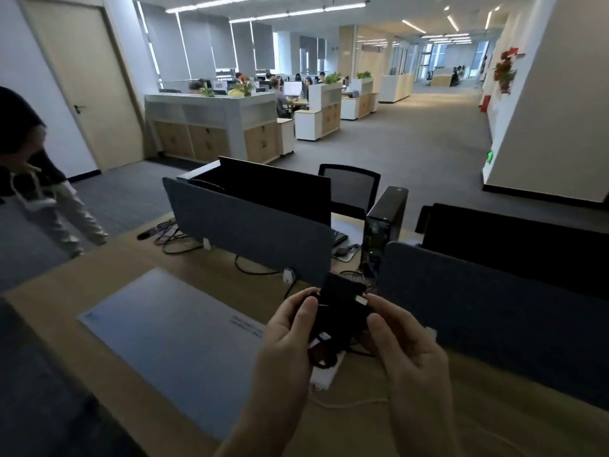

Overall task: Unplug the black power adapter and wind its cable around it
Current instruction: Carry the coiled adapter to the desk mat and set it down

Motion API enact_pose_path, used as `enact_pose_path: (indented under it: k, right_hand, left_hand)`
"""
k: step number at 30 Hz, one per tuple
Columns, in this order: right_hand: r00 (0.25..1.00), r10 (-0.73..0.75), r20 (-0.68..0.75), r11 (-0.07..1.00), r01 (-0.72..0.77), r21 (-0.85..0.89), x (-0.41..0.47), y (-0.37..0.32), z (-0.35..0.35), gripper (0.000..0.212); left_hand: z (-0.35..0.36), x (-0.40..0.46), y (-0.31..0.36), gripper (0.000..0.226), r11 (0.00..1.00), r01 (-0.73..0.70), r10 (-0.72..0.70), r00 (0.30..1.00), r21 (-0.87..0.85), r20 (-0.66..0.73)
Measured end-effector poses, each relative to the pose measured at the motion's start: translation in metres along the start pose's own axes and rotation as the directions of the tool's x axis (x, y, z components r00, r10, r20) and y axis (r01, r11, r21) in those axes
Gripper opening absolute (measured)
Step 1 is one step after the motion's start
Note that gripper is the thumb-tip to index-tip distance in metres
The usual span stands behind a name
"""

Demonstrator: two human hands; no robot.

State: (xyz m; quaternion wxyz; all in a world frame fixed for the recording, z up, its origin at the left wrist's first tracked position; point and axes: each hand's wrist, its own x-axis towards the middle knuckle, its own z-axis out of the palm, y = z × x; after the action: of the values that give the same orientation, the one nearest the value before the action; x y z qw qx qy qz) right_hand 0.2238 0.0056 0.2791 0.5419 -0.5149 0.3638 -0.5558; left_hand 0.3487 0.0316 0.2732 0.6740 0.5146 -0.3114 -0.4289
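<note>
Meanwhile both hands' fingers (308, 311) clamp the black power adapter (341, 306) above a wooden desk (362, 420) in an open office.

Lying flat toward the near left of the wooden desk (82, 275): a pale blue-grey mat (171, 338). Standing along the far edge: two dark fabric dividers (250, 230), side by side with a gap between. Rising behind the left divider: a black monitor (276, 189). Standing upright in the gap: a black computer tower (385, 222). Sitting beyond: a black mesh chair (351, 186). Trailing near the far left corner: loose dark cables (174, 237). Walking past off the left edge: a person in light trousers (49, 199).
</note>
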Motion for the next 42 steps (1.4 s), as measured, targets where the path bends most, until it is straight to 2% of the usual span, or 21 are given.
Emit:
enact_pose_path:
  k: [2, 5, 7, 9, 12, 15, 19, 23, 28, 31, 42]
  right_hand:
    - [0.997, 0.073, 0.025, 0.995, -0.074, 0.059, 0.007, 0.023, 0.035, 0.021]
    - [0.989, 0.138, 0.05, 0.99, -0.138, -0.004, 0.015, 0.063, 0.1, 0.012]
    - [0.98, 0.187, 0.066, 0.982, -0.185, -0.035, 0.015, 0.09, 0.149, 0.011]
    - [0.98, 0.182, 0.081, 0.981, -0.175, -0.085, 0.015, 0.112, 0.2, 0.013]
    - [0.978, 0.166, 0.128, 0.975, -0.143, -0.172, 0.016, 0.137, 0.268, 0.025]
    - [0.964, 0.185, 0.19, 0.962, -0.137, -0.238, 0.026, 0.161, 0.316, 0.029]
    - [0.947, 0.258, 0.19, 0.942, -0.203, -0.267, 0.044, 0.197, 0.353, 0.029]
    - [0.939, 0.307, 0.155, 0.934, -0.267, -0.236, 0.068, 0.23, 0.376, 0.027]
    - [0.914, 0.379, 0.143, 0.917, -0.351, -0.192, 0.097, 0.261, 0.405, 0.022]
    - [0.903, 0.413, 0.119, 0.9, -0.385, -0.204, 0.11, 0.278, 0.431, 0.019]
    - [0.882, 0.461, -0.098, 0.841, -0.469, -0.269, 0.178, 0.372, 0.578, 0.018]
  left_hand:
    - [-0.036, 0.013, -0.004, 0.035, 0.999, 0.038, -0.041, 0.995, -0.037, -0.088]
    - [-0.096, 0.037, -0.008, 0.022, 0.998, 0.055, -0.053, 0.979, 0.004, -0.195]
    - [-0.139, 0.055, -0.007, 0.024, 0.996, 0.066, -0.05, 0.966, 0.055, -0.255]
    - [-0.18, 0.073, -0.003, 0.027, 0.994, 0.076, -0.049, 0.95, 0.074, -0.308]
    - [-0.238, 0.099, 0.004, 0.018, 0.993, 0.087, -0.052, 0.932, 0.081, -0.359]
    - [-0.291, 0.125, 0.01, 0.039, 0.988, 0.135, -0.098, 0.918, 0.071, -0.384]
    - [-0.335, 0.159, 0.003, 0.05, 0.971, 0.228, -0.185, 0.907, 0.07, -0.377]
    - [-0.365, 0.195, -0.012, 0.027, 0.946, 0.27, -0.193, 0.913, 0.178, -0.359]
    - [-0.399, 0.239, -0.01, 0.034, 0.905, 0.297, -0.189, 0.922, 0.303, -0.339]
    - [-0.424, 0.267, -0.006, 0.022, 0.896, 0.295, -0.18, 0.924, 0.331, -0.336]
    - [-0.562, 0.417, -0.023, 0.015, 0.857, 0.326, -0.269, 0.944, 0.4, -0.192]
